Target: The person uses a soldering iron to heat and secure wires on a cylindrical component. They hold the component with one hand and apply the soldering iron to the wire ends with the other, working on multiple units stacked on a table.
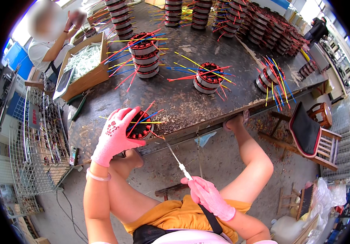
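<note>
My left hand (116, 132), in a pink glove, is wrapped round a motor stator (145, 129) at the near edge of the dark table. Red windings line the ring, and red, blue and yellow wires stick out from its top. In my right hand (211, 199), also gloved in pink, is a slim hand tool (183, 167) with a white handle and a thin metal shaft. The tip points up-left toward a wire end beside the stator; whether they touch I cannot tell. The fingertips of my left hand behind the stator are partly hidden.
More stators stand on the table (175, 97), single (208, 81) or in a stack (146, 61), with rows behind. At left are a cardboard box (81, 67) of white sleeves, pliers (78, 106) and a wire rack (40, 142). A co-worker (47, 53) sits beyond; a chair (305, 130) stands right.
</note>
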Action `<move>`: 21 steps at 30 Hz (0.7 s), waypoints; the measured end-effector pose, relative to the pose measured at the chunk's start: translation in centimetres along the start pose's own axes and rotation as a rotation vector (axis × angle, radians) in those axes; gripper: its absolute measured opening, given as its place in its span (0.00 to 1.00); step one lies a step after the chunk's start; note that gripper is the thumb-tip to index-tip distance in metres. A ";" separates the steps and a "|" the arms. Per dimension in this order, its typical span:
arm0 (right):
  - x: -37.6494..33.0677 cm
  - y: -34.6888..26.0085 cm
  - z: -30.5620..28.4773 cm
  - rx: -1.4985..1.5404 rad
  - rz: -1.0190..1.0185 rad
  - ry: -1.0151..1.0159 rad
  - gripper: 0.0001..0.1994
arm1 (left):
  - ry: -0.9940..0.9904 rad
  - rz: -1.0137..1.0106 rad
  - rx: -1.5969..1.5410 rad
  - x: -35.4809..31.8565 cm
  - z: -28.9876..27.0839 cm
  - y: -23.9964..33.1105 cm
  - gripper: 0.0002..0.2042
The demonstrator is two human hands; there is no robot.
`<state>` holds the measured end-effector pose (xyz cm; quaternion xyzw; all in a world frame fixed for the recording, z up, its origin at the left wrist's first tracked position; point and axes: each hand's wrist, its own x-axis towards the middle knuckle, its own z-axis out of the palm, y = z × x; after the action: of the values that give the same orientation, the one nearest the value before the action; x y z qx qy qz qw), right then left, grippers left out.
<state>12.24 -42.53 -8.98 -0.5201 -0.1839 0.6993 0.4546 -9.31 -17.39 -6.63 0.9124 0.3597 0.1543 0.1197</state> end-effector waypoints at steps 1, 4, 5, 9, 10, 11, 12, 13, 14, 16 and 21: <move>0.2 0.3 -0.2 0.007 -0.001 -0.004 0.14 | 0.001 0.001 -0.003 0.0 0.0 0.0 0.48; 0.3 0.5 -0.1 0.033 0.016 -0.005 0.15 | 0.002 -0.006 0.003 -0.1 -0.2 0.1 0.48; 0.3 0.4 -0.1 0.041 0.025 0.002 0.15 | 0.002 -0.005 -0.001 0.0 -0.2 0.1 0.48; 0.1 0.5 -0.2 0.014 -0.015 0.005 0.15 | -0.009 -0.014 -0.030 0.1 -0.3 0.4 0.47; 0.2 0.7 -0.2 0.019 -0.020 0.008 0.15 | -0.015 -0.018 -0.042 0.2 -0.3 0.5 0.47; 0.2 0.7 -0.2 0.025 -0.025 0.008 0.15 | -0.010 -0.014 -0.038 0.1 -0.3 0.5 0.47; 0.2 0.7 -0.3 0.012 -0.016 0.005 0.15 | -0.005 -0.011 -0.034 0.1 -0.3 0.6 0.47; 0.3 0.6 -0.3 -0.002 -0.007 0.001 0.15 | -0.001 -0.007 -0.031 0.1 -0.3 0.6 0.46; 0.3 0.5 -0.4 -0.015 0.001 0.000 0.15 | 0.007 0.000 -0.033 0.1 -0.4 0.6 0.46; 0.4 0.6 -0.3 0.012 -0.028 -0.012 0.15 | 0.023 0.015 -0.038 0.1 -0.4 0.7 0.46; 0.1 0.4 -0.3 0.038 -0.014 -0.016 0.16 | 0.026 0.019 -0.012 0.1 -0.3 0.7 0.46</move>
<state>12.32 -42.72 -9.39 -0.5043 -0.1778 0.7036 0.4680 -8.91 -17.82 -6.06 0.9130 0.3516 0.1695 0.1188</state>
